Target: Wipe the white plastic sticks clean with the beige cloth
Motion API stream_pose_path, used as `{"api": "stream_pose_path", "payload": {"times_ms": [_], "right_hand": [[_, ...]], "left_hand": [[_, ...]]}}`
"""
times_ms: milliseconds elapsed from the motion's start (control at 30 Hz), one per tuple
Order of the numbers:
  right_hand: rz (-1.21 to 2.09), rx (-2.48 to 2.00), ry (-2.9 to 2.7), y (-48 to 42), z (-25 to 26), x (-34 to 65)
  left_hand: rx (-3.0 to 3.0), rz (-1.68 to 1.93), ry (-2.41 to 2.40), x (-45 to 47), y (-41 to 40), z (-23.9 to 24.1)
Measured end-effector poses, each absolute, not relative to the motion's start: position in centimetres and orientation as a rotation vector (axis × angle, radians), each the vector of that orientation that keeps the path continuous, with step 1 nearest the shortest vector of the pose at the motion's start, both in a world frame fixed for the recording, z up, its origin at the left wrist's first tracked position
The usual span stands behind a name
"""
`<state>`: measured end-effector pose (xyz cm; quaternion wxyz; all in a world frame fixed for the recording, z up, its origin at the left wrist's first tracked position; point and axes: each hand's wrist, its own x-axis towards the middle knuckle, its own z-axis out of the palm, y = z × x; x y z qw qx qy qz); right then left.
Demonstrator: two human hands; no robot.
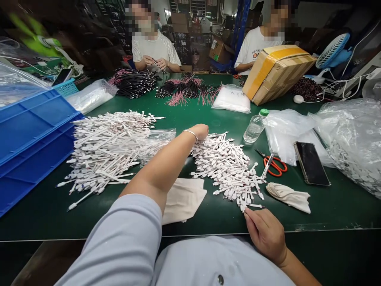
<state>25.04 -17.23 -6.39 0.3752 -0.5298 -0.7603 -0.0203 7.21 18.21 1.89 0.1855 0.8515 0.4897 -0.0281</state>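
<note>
My left hand (201,132) reaches out to the far edge of a pile of short white cables (226,163). It looks curled closed, and its fingertips and anything in them are hidden. Close to the table's front edge, my right hand (267,235) pinches the end of a short white cable (243,207) at the near tip of that pile. A larger heap of longer white cables (104,147) spreads to the left, beside a clear plastic bag (160,139). Between the two piles, partly behind my left arm, lies a cream cloth (186,198).
On the right are orange-handled scissors (276,166), a folded cloth (290,196), a phone (312,163), a water bottle (253,129) and plastic bags (354,139). Blue crates (32,139) flank the left. Across the table, two people sit behind black cable bundles (133,82) and a carton (276,71).
</note>
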Motion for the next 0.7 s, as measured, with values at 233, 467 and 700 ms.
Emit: {"api": "stream_pose_path", "payload": {"times_ms": [233,467,700], "right_hand": [[0.244,-1.327,-1.78,-16.5,-4.9,25.1],[0.342,-1.228,-1.715,-10.2,-0.5,22.5],[0.194,-1.092,-2.062,-5.6,1.2,18.8]], "left_hand": [[2.461,0.316,1.331,5.2,12.0,4.4],[1.901,0.541,0.944,1.4,0.7,4.9],[1.59,0.614,0.847,-1.3,-1.7,4.0]]}}
